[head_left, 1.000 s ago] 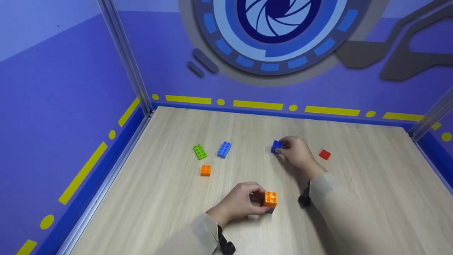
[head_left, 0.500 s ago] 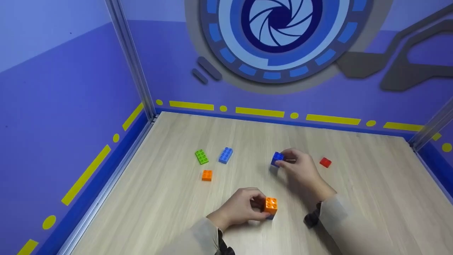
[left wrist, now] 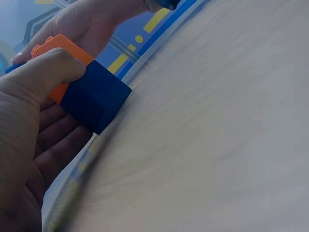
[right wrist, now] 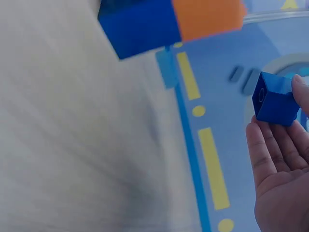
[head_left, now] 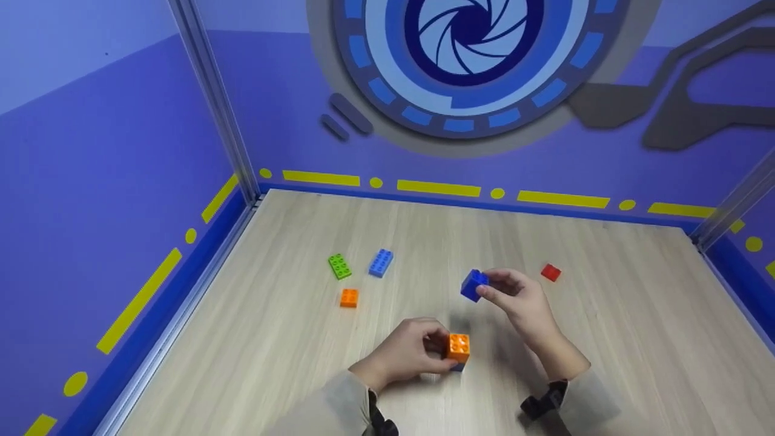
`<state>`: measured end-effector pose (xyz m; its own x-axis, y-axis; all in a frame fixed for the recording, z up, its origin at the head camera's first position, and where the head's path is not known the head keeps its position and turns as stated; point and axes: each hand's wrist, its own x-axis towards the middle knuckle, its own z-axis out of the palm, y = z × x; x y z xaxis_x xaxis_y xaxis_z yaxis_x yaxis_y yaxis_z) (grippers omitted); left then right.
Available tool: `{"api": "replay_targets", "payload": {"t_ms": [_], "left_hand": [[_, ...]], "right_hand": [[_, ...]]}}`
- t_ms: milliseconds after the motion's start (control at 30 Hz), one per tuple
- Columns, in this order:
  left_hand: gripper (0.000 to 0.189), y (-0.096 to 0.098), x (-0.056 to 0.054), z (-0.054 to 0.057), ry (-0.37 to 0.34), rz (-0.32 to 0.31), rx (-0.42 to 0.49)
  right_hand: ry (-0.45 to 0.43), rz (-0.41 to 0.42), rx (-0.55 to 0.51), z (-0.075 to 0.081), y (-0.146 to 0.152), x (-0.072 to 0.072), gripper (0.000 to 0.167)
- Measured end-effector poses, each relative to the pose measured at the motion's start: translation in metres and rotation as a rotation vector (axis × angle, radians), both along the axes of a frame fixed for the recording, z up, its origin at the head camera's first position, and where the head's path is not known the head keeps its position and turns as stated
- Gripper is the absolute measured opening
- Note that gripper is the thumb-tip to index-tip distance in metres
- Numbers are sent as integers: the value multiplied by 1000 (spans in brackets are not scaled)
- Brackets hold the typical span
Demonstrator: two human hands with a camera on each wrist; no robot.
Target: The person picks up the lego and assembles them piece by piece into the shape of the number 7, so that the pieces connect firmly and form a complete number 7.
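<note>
My left hand [head_left: 408,351] grips a two-brick stack near the front of the table: an orange brick [head_left: 459,346] on top of a dark blue brick [left wrist: 96,96]. Its thumb presses across the stack's near side in the left wrist view. A second blue brick [head_left: 474,285] is pinched between the thumb and fingers of my right hand [head_left: 522,303], held above the table and slightly tilted. In the right wrist view this blue brick [right wrist: 275,98] shows its hollow underside. It is apart from the stack, which sits below it in the head view.
Towards the left lie a green brick [head_left: 339,266], a light blue brick [head_left: 381,263] and a flat orange brick [head_left: 349,298]. A small red brick [head_left: 550,272] is off to the right. Purple-blue panels [head_left: 272,109] wall the wooden table [head_left: 290,363] at the back and sides.
My right hand has lifted the blue brick off the table and drawn it nearer to the stack, tilting it. The left hand has stayed in place around the stack. The head view shifted slightly.
</note>
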<state>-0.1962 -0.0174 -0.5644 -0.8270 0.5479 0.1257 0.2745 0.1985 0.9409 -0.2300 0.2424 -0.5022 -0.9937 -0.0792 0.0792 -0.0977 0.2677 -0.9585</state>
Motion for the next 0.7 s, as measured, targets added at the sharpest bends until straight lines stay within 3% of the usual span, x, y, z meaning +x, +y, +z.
{"api": "replay_targets", "payload": {"t_ms": [367, 533, 700], "left_hand": [[29, -2, 0, 0, -24, 8, -8], [28, -2, 0, -1, -32, 0, 19], [26, -1, 0, -2, -49, -11, 56]], "right_hand": [[-3, 45, -97, 20, -7, 46, 33], [81, 106, -65, 19, -9, 56, 32], [155, 228, -29, 8, -7, 56, 28]]}}
